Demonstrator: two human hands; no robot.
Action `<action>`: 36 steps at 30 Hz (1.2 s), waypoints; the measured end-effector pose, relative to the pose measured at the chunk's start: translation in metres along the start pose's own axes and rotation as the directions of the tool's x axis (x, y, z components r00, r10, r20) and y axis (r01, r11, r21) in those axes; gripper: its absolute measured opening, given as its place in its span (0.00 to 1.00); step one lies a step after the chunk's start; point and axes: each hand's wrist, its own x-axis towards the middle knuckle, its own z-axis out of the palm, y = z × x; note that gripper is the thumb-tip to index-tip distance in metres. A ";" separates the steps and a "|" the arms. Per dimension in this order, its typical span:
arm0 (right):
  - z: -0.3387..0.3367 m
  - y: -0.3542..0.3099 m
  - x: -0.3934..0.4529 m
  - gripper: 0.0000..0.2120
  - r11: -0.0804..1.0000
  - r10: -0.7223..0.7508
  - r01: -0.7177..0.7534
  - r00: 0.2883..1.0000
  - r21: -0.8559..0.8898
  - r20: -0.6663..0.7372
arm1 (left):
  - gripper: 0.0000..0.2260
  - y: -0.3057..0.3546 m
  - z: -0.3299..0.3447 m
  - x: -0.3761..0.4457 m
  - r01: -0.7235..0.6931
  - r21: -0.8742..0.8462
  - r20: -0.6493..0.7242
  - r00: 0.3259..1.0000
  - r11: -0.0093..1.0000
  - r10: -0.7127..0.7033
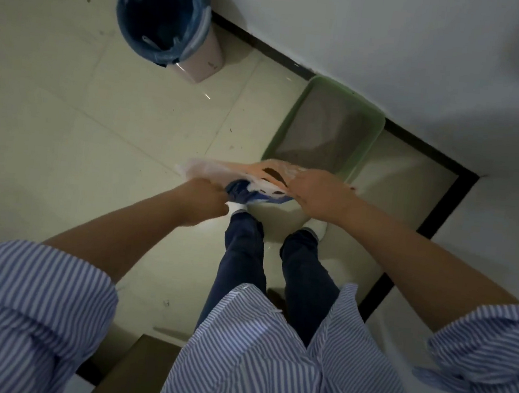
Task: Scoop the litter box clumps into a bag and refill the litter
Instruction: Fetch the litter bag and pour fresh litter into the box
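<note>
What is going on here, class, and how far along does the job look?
A person stands over a green litter box set against the wall, holding a thin orange plastic bag stretched between both hands. The left hand grips one side with curled fingers; the right hand holds the other side. Something blue is bunched under the bag. The box holds grey litter. A bin with a blue liner stands further off on the tiled floor. No scoop is visible.
</note>
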 end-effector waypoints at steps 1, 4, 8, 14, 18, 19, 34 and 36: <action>-0.001 0.002 0.008 0.17 0.999 -0.002 0.008 0.993 -0.051 0.115 | 0.15 -0.011 0.001 -0.006 0.071 -0.080 -0.094 0.992 0.994 -0.079; 0.005 0.015 0.031 0.17 0.991 0.076 -0.039 0.949 -0.125 0.307 | 0.20 -0.041 0.007 -0.013 0.168 -0.436 -0.377 0.858 0.884 -0.349; 0.020 0.027 0.063 0.14 0.974 0.198 -0.136 0.896 -0.180 0.398 | 0.29 -0.053 0.011 0.019 0.110 -0.613 -0.315 0.875 0.782 -0.369; -0.025 -0.013 0.094 0.25 0.962 0.131 -0.041 0.937 -0.270 0.323 | 0.16 -0.070 0.037 0.057 0.063 -0.697 -0.356 0.835 0.714 -0.421; -0.035 -0.046 0.129 0.26 0.969 0.127 -0.041 0.930 -0.245 0.345 | 0.16 -0.110 0.068 0.023 -0.038 -0.657 -0.406 0.860 0.753 -0.311; -0.050 -0.061 0.138 0.19 0.962 0.174 -0.078 0.913 -0.263 0.368 | 0.16 -0.116 0.074 0.014 -0.067 -0.672 -0.416 0.858 0.737 -0.300; -0.166 -0.298 0.433 0.14 0.888 -0.088 0.291 0.867 -0.355 0.491 | 0.05 -0.252 0.292 -0.246 0.063 -0.924 -0.356 0.227 0.378 -0.907; -0.178 -0.334 0.496 0.12 0.836 -0.163 0.368 0.875 -0.407 0.456 | 0.08 -0.286 0.322 -0.284 0.143 -0.927 -0.310 0.224 0.346 -0.924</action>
